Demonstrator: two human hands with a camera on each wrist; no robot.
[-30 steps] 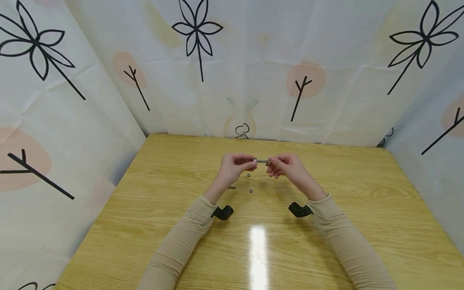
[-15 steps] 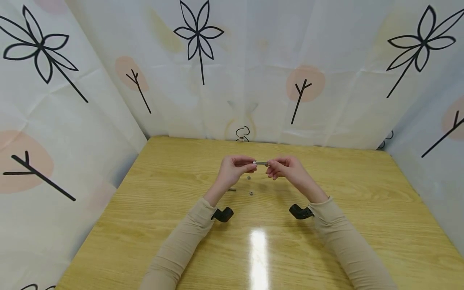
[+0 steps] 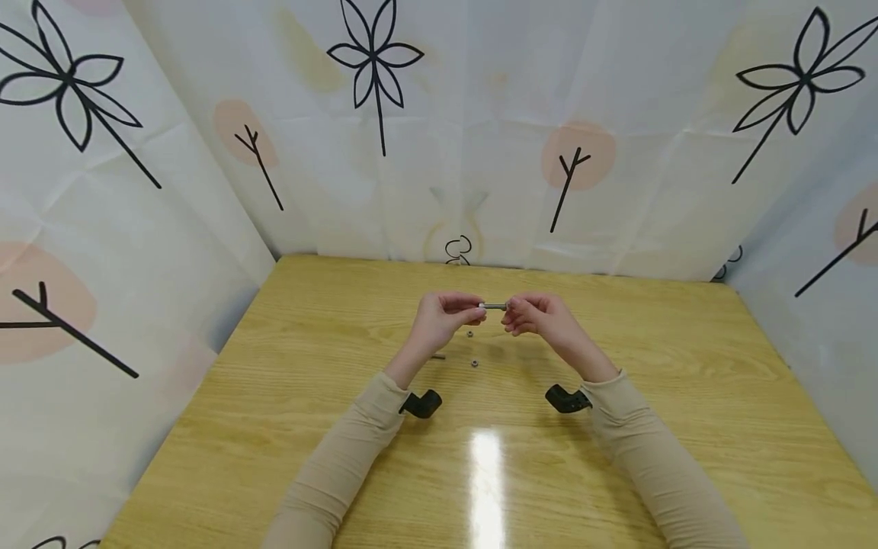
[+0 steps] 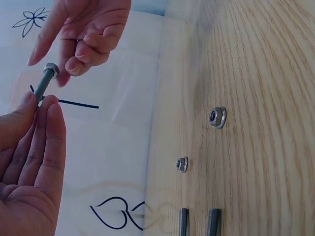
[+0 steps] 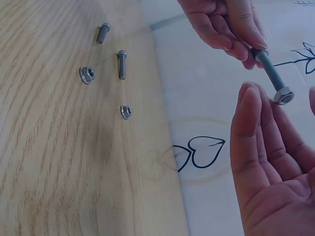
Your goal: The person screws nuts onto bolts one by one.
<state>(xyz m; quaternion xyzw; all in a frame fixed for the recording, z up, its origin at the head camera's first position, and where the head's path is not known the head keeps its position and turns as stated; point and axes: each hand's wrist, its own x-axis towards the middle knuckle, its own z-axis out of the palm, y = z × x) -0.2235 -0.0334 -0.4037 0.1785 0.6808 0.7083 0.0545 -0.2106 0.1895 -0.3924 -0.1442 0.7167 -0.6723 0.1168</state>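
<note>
Above the table, my left hand (image 3: 449, 313) pinches a grey threaded bolt (image 5: 271, 71) near its head, between thumb and fingers. A hex nut (image 5: 283, 96) sits on the bolt's free end. My right hand (image 3: 538, 314) is at that end, fingertips beside the nut. In the left wrist view the right thumb stands apart from the nut (image 4: 51, 69); whether a finger touches it is hard to tell. The bolt's head is mostly covered by the left fingers (image 5: 241, 46).
On the wooden table (image 3: 274, 427) lie a larger flange nut (image 4: 217, 117), a smaller flange nut (image 4: 182, 164) and two bolts, one longer (image 5: 122, 65) and one shorter-looking (image 5: 103, 33). A patterned cloth (image 3: 466, 152) stands behind the table and along its sides.
The right fingers shift slightly about the nut end of the bolt. The left hand keeps its pinch, and the pieces on the table stay put.
</note>
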